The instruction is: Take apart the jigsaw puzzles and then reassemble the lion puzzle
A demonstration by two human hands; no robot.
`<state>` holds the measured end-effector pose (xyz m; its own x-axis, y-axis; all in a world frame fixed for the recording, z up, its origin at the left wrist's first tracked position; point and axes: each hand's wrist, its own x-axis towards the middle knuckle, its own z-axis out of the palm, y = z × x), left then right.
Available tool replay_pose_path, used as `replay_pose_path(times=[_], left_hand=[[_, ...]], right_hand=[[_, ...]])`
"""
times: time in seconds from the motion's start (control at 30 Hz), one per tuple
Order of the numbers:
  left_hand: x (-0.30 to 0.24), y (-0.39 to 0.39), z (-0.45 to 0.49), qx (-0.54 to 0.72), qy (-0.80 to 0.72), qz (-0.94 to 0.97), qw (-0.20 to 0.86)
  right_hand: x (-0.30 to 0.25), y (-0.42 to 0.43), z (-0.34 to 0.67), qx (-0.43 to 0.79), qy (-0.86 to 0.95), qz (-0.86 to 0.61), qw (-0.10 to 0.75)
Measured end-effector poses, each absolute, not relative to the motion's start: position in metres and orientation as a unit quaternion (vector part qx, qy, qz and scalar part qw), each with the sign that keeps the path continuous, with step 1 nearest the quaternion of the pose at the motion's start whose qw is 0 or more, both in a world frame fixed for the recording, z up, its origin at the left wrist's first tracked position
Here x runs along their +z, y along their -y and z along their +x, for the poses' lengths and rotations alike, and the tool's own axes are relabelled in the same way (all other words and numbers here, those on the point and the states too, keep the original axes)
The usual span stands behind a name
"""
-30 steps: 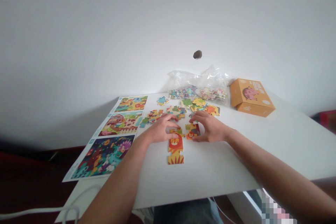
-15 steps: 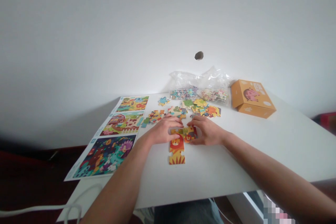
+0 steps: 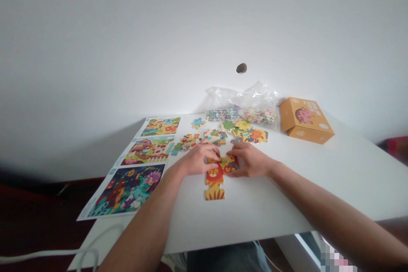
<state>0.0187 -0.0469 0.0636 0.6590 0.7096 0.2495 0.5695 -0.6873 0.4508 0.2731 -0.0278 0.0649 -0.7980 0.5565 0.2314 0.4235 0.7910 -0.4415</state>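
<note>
Lion puzzle pieces [image 3: 215,192] lie joined on the white table in front of me, showing a lion's head above yellow grass. My left hand [image 3: 199,159] grips the upper left of this group, thumb and fingers curled on its edge. At the right, my right hand [image 3: 250,160] has thumb and fingers around a puzzle piece with a small lion [image 3: 228,168], which sits against the lion's head. Fingers partly cover both pieces, so I cannot tell whether their joint is fully locked. Just beyond my hands lie several loose puzzle pieces [image 3: 215,136].
A sheet with three printed pictures [image 3: 148,151] lies at the left. Clear plastic bags of puzzle pieces [image 3: 259,114] rest against the wall. An orange box [image 3: 307,119] stands at the back right. A white cable [image 3: 47,253] crosses the lower left corner.
The fingers of my left hand have drawn back slightly and curled in at the pieces' top edge. My right hand has barely moved, still at the small lion piece.
</note>
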Motion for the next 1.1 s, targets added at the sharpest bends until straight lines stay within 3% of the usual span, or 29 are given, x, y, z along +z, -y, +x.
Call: replay_pose_path(times=[0.7,1.1], left_hand=[[0.0624,0.0466,0.018,0.211,-0.353,0.895,0.171],[0.0656,0.0474,0.0188,0.2,-0.352,0.902,0.148]], right_hand=[[0.0627,0.0257,0.2769,0.187,0.933,-0.269,0.152],[0.0682,0.0303,0.2742,0.21,0.935,-0.219,0.181]])
